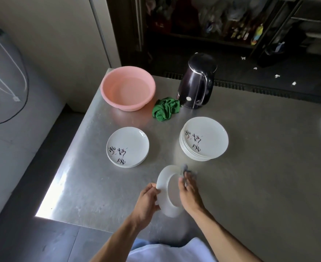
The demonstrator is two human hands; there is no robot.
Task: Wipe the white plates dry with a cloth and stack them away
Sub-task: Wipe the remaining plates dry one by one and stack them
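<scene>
White plate (172,195) is held on edge, rim pinched in left grip (146,203); grey cloth (186,170) held in right grip (189,193) is best swept over whole face and rim

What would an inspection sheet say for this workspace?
Surface: steel table, bare metal, glare along left edge.
Job's things: held plate tilted; short stack left, taller stack right; grey cloth against the plate.
Clutter: pink basin, green cloth, black kettle at the back.
Hands: left hand grips the plate's rim; right hand holds the cloth.
Cables: black cable by the left wall.
Surroundings: dark shelves with bottles; white scraps on floor.
</scene>
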